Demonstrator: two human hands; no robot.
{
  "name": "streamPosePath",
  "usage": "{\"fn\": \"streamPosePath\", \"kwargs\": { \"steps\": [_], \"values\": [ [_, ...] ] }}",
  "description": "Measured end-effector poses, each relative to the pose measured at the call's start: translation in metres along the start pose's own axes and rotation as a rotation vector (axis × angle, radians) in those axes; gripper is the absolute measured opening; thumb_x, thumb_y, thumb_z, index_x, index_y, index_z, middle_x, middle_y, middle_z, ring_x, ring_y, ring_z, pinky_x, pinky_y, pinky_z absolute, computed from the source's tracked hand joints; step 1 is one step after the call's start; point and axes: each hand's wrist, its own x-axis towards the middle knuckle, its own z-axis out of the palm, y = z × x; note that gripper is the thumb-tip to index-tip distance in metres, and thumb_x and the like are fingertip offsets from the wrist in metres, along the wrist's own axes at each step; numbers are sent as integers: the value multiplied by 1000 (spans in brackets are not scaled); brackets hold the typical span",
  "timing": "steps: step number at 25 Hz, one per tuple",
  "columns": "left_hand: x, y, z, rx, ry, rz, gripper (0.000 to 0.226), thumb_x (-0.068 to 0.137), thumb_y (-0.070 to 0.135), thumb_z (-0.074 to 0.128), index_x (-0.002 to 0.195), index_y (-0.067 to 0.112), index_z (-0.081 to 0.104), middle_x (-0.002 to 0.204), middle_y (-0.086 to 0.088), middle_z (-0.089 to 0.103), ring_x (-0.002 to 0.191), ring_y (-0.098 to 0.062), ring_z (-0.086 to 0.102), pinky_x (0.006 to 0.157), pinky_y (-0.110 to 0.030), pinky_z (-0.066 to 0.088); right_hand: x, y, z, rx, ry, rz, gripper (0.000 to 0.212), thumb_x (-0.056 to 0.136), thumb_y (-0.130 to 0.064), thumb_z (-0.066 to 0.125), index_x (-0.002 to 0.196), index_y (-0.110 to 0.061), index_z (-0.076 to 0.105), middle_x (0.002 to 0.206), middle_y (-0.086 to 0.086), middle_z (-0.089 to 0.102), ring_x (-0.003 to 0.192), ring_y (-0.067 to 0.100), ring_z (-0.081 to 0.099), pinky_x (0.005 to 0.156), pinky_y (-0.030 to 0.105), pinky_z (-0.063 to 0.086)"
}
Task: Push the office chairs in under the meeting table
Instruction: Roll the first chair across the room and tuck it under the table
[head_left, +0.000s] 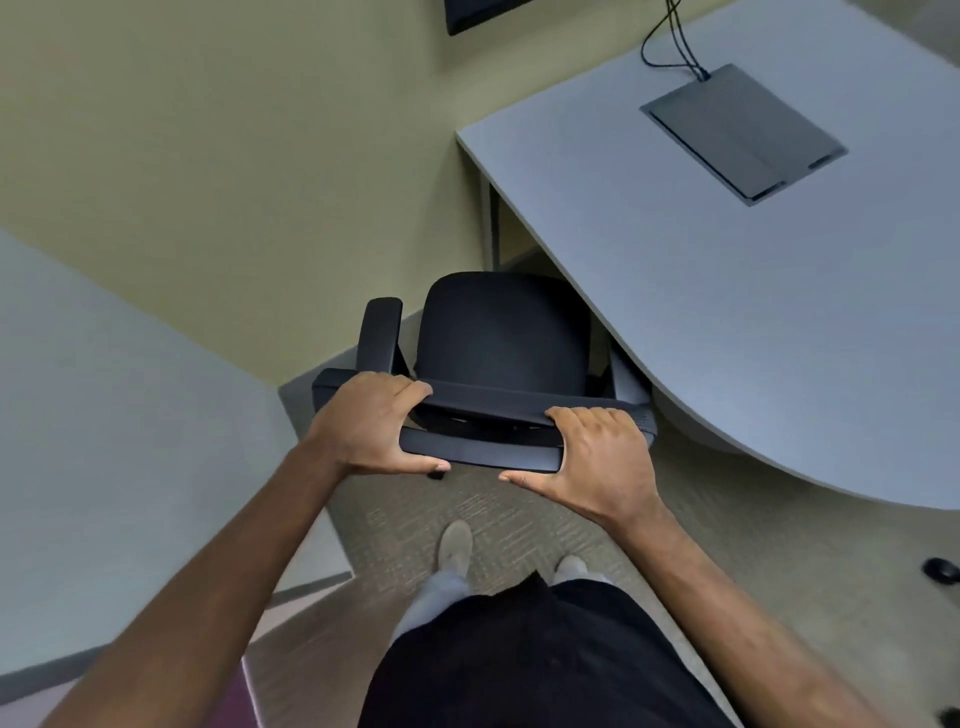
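Note:
A black office chair (501, 338) stands below me, its seat partly under the curved edge of the grey meeting table (727, 322). My left hand (371, 426) grips the left end of the chair's backrest top, fingers over the rim and thumb underneath. My right hand (597, 462) grips the right end the same way. The chair's left armrest (382, 332) is outside the table edge; the right armrest is hidden beneath the tabletop.
A dark cable box lid (743, 132) with black cables sits in the tabletop. A green wall (234, 130) is close beyond the chair. A grey wall panel (104, 415) lies to my left. A caster of another chair (941, 570) shows at the right edge.

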Motion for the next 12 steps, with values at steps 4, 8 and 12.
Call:
{"fn": "streamPosePath", "kwargs": {
  "steps": [4, 8, 12],
  "values": [
    [38, -52, -12, 50, 10, 153, 105, 69, 97, 50, 126, 11, 68, 107, -3, 75, 96, -28, 70, 88, -46, 54, 24, -28, 10, -18, -2, 172, 110, 71, -110, 36, 121, -20, 74, 105, -2, 79, 100, 22, 74, 96, 43, 54],
    [83, -88, -21, 99, -23, 276, 108, 68, 99, 46, 131, 13, 65, 111, -2, 74, 101, -27, 69, 92, -45, 52, 46, -46, 15, -41, 10, 296, 109, 72, -109, 36, 121, -20, 74, 105, -2, 79, 99, 22, 74, 96, 43, 54],
    [125, -105, -32, 112, -31, 349, 108, 66, 100, 47, 132, 16, 64, 110, -1, 73, 101, -25, 68, 93, -45, 51, 67, -46, 15, -57, 27, 388, 109, 73, -110, 32, 122, -20, 72, 107, -2, 78, 101, 22, 73, 96, 42, 52]
  ]
}}
